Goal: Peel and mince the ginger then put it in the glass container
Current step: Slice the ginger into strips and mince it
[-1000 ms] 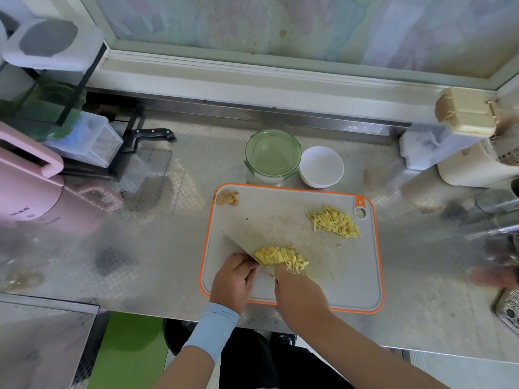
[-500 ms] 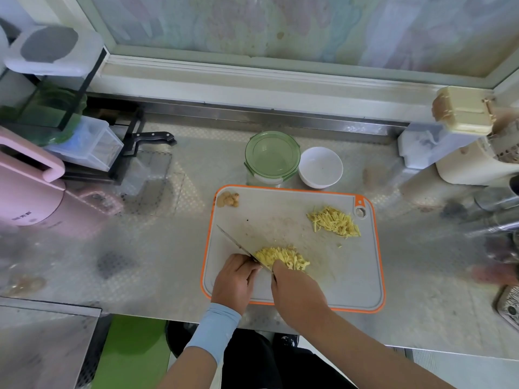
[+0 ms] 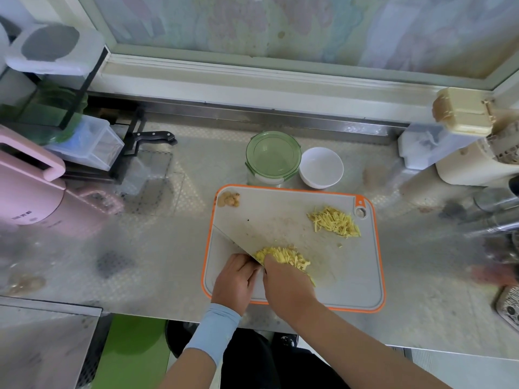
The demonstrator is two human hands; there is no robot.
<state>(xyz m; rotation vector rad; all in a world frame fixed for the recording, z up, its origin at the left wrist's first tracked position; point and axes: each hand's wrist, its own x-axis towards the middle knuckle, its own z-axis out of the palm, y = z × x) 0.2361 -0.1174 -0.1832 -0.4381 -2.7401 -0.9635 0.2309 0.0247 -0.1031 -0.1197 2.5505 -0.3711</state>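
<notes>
My main worry sits on the left. The left hand [image 3: 236,279] is clamped round the handle of the knife [image 3: 233,242], and the blade runs up and away to the left, with its heel right against the right hand's fingertips [image 3: 268,259]. If those tips aren't tucked back, I think the next chop could nick them. The near heap of ginger [image 3: 283,256] is loose strips, so it could spread or skid under the blade and leave long, uneven pieces. Some could also flick off the cutting board [image 3: 351,276].

The right hand [image 3: 286,287] is curled down over the near end of that heap and holds it in place. The strips poke out past the fingers, up and to the right, touching both hand and blade. A second heap of ginger [image 3: 334,221] lies well apart, toward the board's far right corner. By my reading neither heap is minced yet. The glass container [image 3: 273,157] stands just beyond the board's far edge and its green lid looks closed, so it must be opened before filling.
</notes>
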